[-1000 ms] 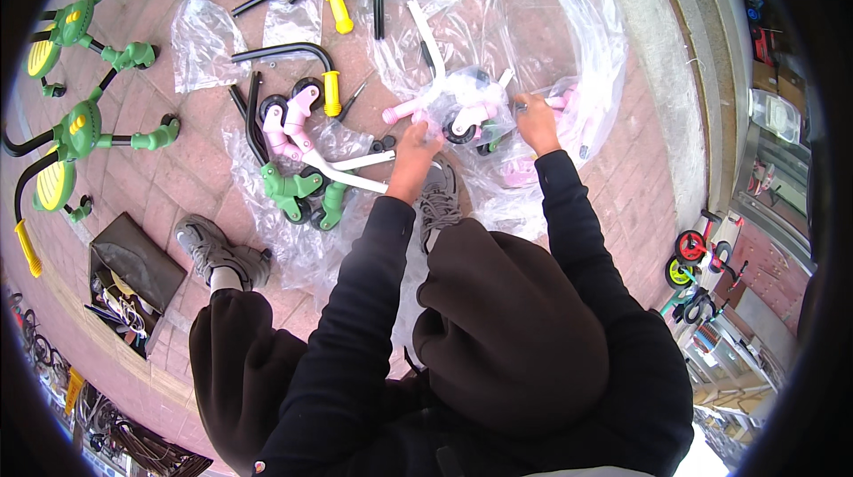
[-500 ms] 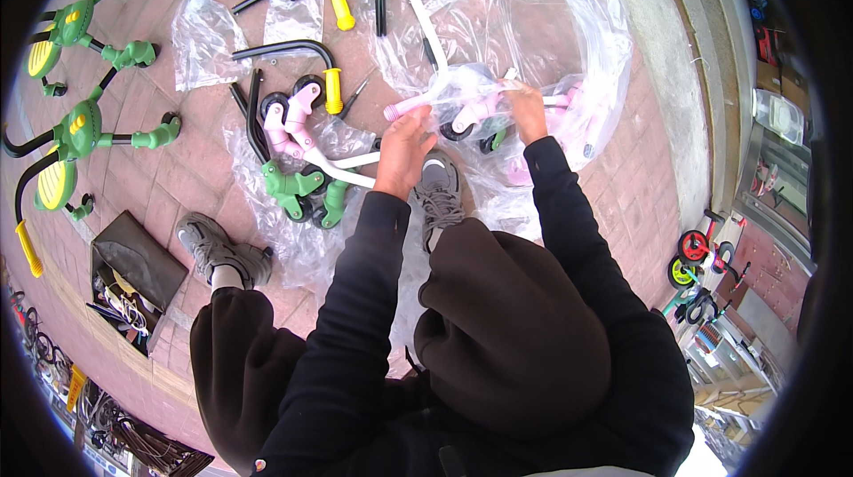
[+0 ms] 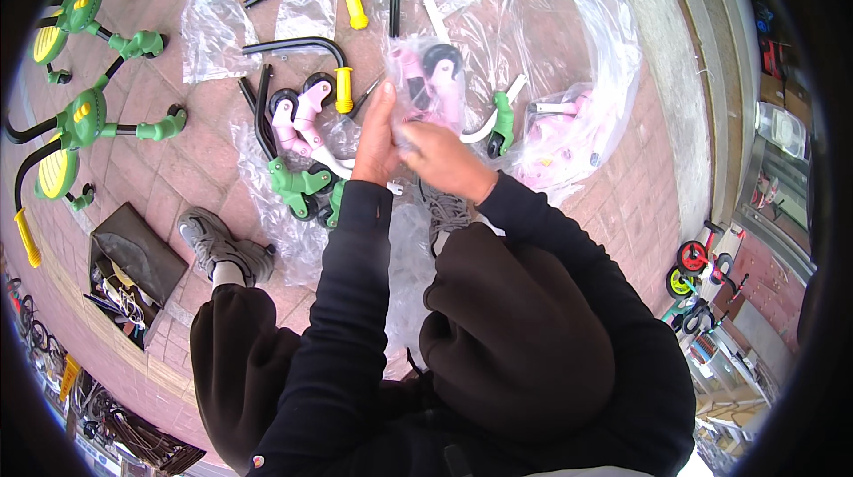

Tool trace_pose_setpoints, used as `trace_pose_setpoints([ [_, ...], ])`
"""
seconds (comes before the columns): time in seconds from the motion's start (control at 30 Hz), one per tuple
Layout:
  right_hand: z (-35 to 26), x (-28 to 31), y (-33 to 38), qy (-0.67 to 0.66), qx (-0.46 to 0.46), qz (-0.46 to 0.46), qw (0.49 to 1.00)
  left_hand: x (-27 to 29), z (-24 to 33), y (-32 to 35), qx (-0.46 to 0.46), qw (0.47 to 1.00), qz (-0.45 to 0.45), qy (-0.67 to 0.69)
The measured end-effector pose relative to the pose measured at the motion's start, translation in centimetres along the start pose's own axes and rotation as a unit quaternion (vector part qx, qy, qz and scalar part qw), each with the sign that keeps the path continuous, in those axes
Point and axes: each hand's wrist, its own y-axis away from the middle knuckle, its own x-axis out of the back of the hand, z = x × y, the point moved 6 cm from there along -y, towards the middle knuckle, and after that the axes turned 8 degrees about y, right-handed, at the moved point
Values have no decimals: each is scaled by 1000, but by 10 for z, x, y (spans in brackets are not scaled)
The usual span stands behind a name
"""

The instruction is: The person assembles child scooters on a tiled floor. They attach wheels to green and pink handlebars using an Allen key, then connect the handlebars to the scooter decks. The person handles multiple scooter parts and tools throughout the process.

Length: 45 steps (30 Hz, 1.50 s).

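A pink caster leg with a black wheel (image 3: 439, 75), wrapped in a clear plastic bag (image 3: 402, 51), is held up in front of me. My right hand (image 3: 449, 157) is closed on the lower end of the bag. Beside it, my left hand (image 3: 378, 135) presses against the bag's left edge, one finger or thumb stretched upward; its other fingers are partly hidden. Below left lie pink caster legs (image 3: 302, 117) and green caster legs (image 3: 298, 186). Right of the bag lies a green caster leg (image 3: 502, 122) on a white tube.
A large clear plastic sheet (image 3: 613, 51) holds pink parts (image 3: 560, 144). Black bent handlebars with yellow grips (image 3: 344, 91) lie ahead. Green-and-yellow wheeled frames (image 3: 84, 126) stand left, near an open tool case (image 3: 138, 255). My shoes (image 3: 209, 237) flank plastic wrap. A concrete kerb (image 3: 684, 104) runs along the right.
The bagged pink caster leg has been lifted upright off the ground. My right hand has moved left, close beside my left hand. The green caster leg at the right is now uncovered.
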Motion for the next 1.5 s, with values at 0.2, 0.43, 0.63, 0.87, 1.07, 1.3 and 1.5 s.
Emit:
trace_pose_setpoints([
  [0.2,24,0,-9,-204,-68,-112,970,61,5,0,-33,977,115,-177],
  [0.43,148,18,-89,-84,-211,136,964,70,2,2,-58,977,139,-153],
  [0.63,180,-52,-130,-108,-287,-50,950,51,26,-5,-64,989,109,-71],
  [0.87,103,-31,-88,-418,-244,-9,875,37,16,-15,55,992,22,110],
  [1.07,29,42,-41,-414,-90,61,904,57,30,-6,-41,998,37,4],
  [1.3,26,89,-30,-598,7,196,777,72,56,11,-152,973,116,-132],
  [1.5,113,111,-21,-282,-264,248,888,81,59,24,-143,962,199,-118],
])
